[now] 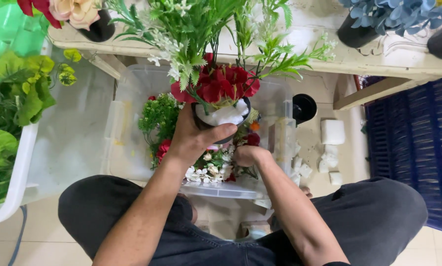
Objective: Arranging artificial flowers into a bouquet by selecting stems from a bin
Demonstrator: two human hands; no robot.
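Soft, even daylight — shadows faint, white bench top slightly overexposed, edges bowed by the wide lens, focus sharp.

A small black pot packed with white foam, red flowers and green sprigs, upright, apparently above a clear bin.

A plastic bin sits on the floor between the person's knees — loose flowers in it, the flower pot held above. Foam blocks lie right — an empty pot behind them.
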